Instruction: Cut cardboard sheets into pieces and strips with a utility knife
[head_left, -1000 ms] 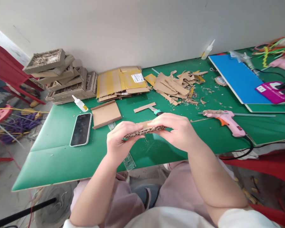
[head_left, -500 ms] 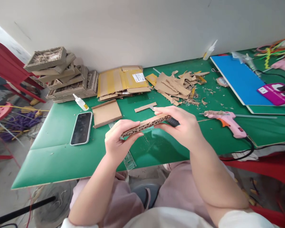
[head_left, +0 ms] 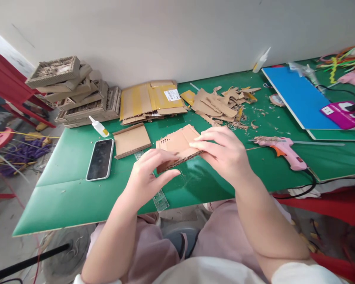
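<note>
Over the table I hold a stack of cardboard pieces, its brown face tilted toward me and its corrugated edge facing down toward my lap. My left hand holds its left end, fingers on the top face and thumb stretched out below the edge. At the right end my right hand is closed on the cardboard, fingertips on top and thumb underneath. Partly under my left hand lies a clear plastic ruler. Left of the hands rests a flat stack of cut cardboard.
A phone and a glue bottle lie at left. Behind are stacked cardboard trays, a flattened yellow-taped box and cardboard scraps. To the right lie a pink glue gun, a blue board and a purple power strip.
The cardboard has tipped so its flat face shows instead of mainly its edge. My left thumb has moved away from the edge, and my right hand has shifted its hold.
</note>
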`<state>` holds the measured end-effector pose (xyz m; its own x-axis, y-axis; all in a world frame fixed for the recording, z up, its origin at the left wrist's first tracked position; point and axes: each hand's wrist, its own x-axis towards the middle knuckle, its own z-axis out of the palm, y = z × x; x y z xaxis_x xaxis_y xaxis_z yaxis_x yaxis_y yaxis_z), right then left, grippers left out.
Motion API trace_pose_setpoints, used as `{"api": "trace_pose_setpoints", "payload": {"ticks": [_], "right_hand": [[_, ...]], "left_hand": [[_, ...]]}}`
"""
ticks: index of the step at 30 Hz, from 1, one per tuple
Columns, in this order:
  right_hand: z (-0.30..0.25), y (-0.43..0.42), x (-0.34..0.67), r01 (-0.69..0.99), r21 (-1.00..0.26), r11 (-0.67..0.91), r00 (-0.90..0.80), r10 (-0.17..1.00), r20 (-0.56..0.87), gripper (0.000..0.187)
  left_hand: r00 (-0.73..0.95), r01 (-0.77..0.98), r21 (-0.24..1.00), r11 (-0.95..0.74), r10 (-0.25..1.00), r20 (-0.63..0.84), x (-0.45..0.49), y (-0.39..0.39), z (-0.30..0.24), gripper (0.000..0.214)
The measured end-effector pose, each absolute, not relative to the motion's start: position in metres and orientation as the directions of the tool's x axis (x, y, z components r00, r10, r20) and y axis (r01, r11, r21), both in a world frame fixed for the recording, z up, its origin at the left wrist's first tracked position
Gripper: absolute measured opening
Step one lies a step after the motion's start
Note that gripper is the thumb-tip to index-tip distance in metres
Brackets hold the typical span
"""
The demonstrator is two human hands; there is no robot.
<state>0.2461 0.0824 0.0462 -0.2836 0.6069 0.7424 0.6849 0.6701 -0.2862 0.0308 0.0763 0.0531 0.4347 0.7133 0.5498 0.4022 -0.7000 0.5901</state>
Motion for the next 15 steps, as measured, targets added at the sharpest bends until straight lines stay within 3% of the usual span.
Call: {"api": "trace_pose_setpoints", "payload": {"ticks": [5, 10, 12, 15], "right_hand": [[0.040, 0.084, 0.236, 0.719, -0.197, 0.667, -0.349, 0.590, 0.728, 0.019], [0.038, 0.087, 0.251, 0.726, -0.292, 0.622, -0.318, 0.681, 0.660, 0.037], [0.030, 0.091, 0.267, 0.813, -0.346, 0.468, -0.226, 0.802, 0.553, 0.040], [0.014, 0.099, 0.287, 0.940, -0.288, 0.182, -0.119, 0.968, 0.222, 0.039]], "left_hand": [[0.459, 0.566, 0.527, -0.634, 0.773, 0.438, 0.030, 0.076, 0.046, 0.034], [0.356, 0.585, 0.602, -0.544, 0.839, 0.412, 0.028, 0.082, 0.041, 0.035], [0.268, 0.574, 0.665, -0.477, 0.878, 0.398, 0.027, 0.084, 0.041, 0.026], [0.155, 0.486, 0.782, -0.391, 0.919, 0.364, 0.026, 0.087, 0.040, 0.013]]}}
